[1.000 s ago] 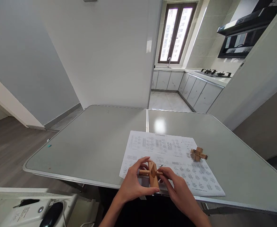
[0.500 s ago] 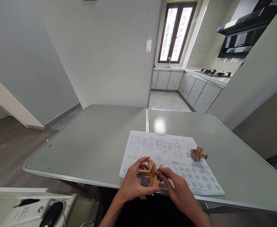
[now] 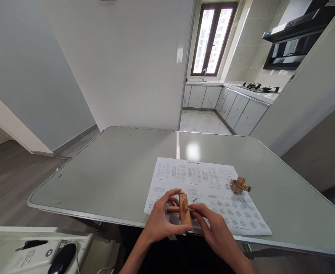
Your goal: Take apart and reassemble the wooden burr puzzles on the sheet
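Observation:
Near the table's front edge, above a printed instruction sheet point(image 3: 181, 167), I hold a wooden interlocking puzzle point(image 3: 185, 215) made of crossed pieces. My left hand point(image 3: 161, 219) grips its upright piece between the thumb below and the fingers on top. A rod-like piece sticks out to the left, toward my left palm. My right hand point(image 3: 213, 224) pinches the puzzle's right side with thumb and forefinger; the fingertips partly hide the end there. A second wooden cross puzzle point(image 3: 240, 185) lies on the sheet's right edge, apart from both hands.
The grey-green table point(image 3: 113, 171) has a seam down its middle. At lower left, a white surface holds a white device point(image 3: 38, 255) and a black computer mouse point(image 3: 63, 258) with a cable. A teal bit point(image 3: 59, 176) lies near the left edge.
My right fingertips have shifted slightly left against the puzzle, and its right-hand rod end shows less. My left hand and the second puzzle stay in place.

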`<state>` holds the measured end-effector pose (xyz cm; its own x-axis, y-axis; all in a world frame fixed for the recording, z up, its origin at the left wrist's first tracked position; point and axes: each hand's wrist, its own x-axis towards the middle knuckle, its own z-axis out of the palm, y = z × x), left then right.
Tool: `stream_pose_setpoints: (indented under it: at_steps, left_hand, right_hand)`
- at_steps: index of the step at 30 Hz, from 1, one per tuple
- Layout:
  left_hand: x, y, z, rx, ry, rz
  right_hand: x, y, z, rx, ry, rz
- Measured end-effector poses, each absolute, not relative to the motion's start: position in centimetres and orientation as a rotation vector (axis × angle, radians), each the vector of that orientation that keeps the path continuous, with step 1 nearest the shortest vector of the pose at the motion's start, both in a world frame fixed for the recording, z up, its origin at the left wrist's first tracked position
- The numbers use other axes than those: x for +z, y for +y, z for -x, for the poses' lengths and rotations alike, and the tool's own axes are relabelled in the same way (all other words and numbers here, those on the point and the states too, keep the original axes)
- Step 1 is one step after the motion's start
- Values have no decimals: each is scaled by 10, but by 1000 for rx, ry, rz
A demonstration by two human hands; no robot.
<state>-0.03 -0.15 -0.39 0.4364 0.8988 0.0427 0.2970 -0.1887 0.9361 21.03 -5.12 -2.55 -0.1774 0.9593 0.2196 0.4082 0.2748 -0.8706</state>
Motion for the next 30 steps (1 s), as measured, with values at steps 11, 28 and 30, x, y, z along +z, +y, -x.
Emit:
stream_pose_setpoints:
  at_steps: [11,28,30]
  left_hand:
    - [-7,0,2,830,982,-1661]
    - [19,41,11,1114,1323,-1836]
    - [11,54,20,1040,1464,-1887]
  right_hand:
    - [-33,-54,-205,833,-1685,1252]
    - [-40,-50,-205,993,-1539,1204]
    - [-41,-48,-206,1033,-1513,1195]
